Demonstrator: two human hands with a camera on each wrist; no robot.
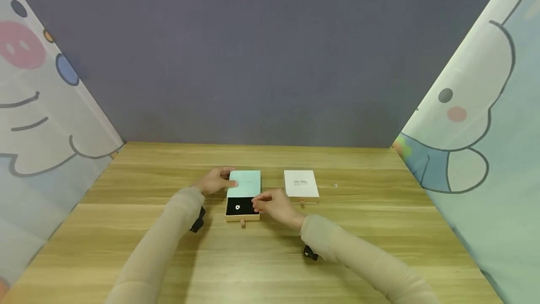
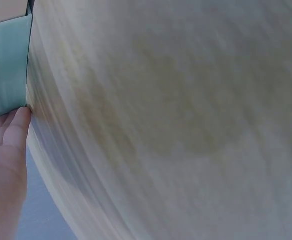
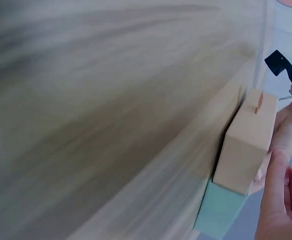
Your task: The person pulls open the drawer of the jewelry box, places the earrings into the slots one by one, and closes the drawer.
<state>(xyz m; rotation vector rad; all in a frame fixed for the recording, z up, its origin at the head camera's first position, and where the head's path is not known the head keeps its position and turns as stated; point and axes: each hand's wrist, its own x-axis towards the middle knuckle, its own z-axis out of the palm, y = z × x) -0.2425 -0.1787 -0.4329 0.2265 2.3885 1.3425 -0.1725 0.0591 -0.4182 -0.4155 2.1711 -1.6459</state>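
Observation:
A mint green box sleeve [image 1: 244,183] lies on the wooden table [image 1: 270,257]. Its tan drawer [image 1: 242,210] is pulled out toward me, showing a black lining and a small pale trinket [image 1: 237,207]. My left hand [image 1: 216,181] grips the sleeve's left edge, thumb on top; the left wrist view shows my left hand's fingertips [image 2: 17,125] against the sleeve [image 2: 6,70]. My right hand [image 1: 273,205] holds the drawer's right side. In the right wrist view, that hand's fingers [image 3: 278,197] lie along the drawer [image 3: 247,147], above the sleeve [image 3: 218,212].
A shut white box [image 1: 301,185] with small lettering lies just right of the mint one. A tiny ring-like object [image 1: 335,185] lies further right. Cartoon-printed curtains [image 1: 476,121] flank the table and a grey wall [image 1: 261,50] closes the back.

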